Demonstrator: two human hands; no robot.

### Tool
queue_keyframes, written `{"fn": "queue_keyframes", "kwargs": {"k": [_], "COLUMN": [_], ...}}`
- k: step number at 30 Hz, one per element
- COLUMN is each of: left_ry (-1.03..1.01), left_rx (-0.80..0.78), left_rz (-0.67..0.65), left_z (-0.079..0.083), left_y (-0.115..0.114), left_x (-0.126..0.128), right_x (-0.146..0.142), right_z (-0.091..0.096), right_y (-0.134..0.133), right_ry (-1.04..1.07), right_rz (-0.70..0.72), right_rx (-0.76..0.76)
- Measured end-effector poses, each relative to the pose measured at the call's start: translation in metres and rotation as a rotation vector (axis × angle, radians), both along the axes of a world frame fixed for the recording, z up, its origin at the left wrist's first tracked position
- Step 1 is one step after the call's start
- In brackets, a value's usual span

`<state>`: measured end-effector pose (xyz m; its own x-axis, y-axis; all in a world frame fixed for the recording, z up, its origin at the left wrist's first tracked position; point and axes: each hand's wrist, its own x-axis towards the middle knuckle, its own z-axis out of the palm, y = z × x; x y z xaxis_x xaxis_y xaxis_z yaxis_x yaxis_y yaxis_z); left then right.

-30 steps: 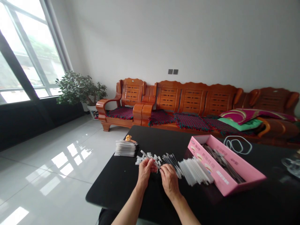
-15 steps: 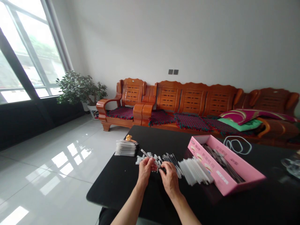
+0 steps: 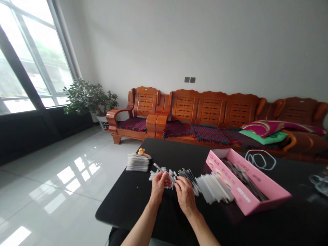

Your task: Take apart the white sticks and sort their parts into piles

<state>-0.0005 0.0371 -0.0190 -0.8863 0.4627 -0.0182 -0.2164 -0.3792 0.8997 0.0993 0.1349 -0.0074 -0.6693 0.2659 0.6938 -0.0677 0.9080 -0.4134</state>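
My left hand (image 3: 158, 187) is closed around a slim whitish pen-like tube (image 3: 156, 166), which slants up and to the left out of the fingers. My right hand (image 3: 185, 194) is pinched at the tube's lower end; what its fingertips hold is too small to make out. Short white cap-like pieces (image 3: 153, 175) lie scattered just behind my left hand. Beyond my right hand lies a bunch of thin dark rods (image 3: 189, 175). To the right of them is a row of translucent tubes (image 3: 214, 188).
A stack of whitish sticks (image 3: 137, 162) lies on the black table (image 3: 123, 201) at left, with a small yellow-orange figure (image 3: 141, 151) behind it. At right stands an open pink box (image 3: 244, 198) holding dark grey sticks (image 3: 243, 176). Looped white cord (image 3: 269, 159) lies behind the box.
My right hand's fingers have shifted slightly at the tube's lower end. The left hand keeps its grip on the tube, and the table items lie as before.
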Motion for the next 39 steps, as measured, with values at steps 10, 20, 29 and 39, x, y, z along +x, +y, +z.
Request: {"fn": "queue_keyframes", "kwargs": {"k": [10, 20, 29, 39], "left_ry": [-0.011, -0.028, -0.050, -0.108], "left_rx": [-0.024, -0.003, -0.006, 0.005], "left_rz": [0.007, 0.013, 0.093, 0.170], "left_z": [-0.003, -0.005, -0.004, -0.010], "left_y": [0.000, 0.002, 0.001, -0.003], "left_x": [0.001, 0.002, -0.003, -0.004], "right_x": [0.003, 0.003, 0.004, 0.000], "right_z": [-0.006, -0.010, -0.018, -0.037], "right_y": [0.000, 0.006, 0.015, 0.029], "right_ry": [0.003, -0.019, -0.044, -0.127], "right_rz": [-0.018, -0.016, -0.043, -0.282], "right_rx": [0.001, 0.000, 0.051, 0.118]}}
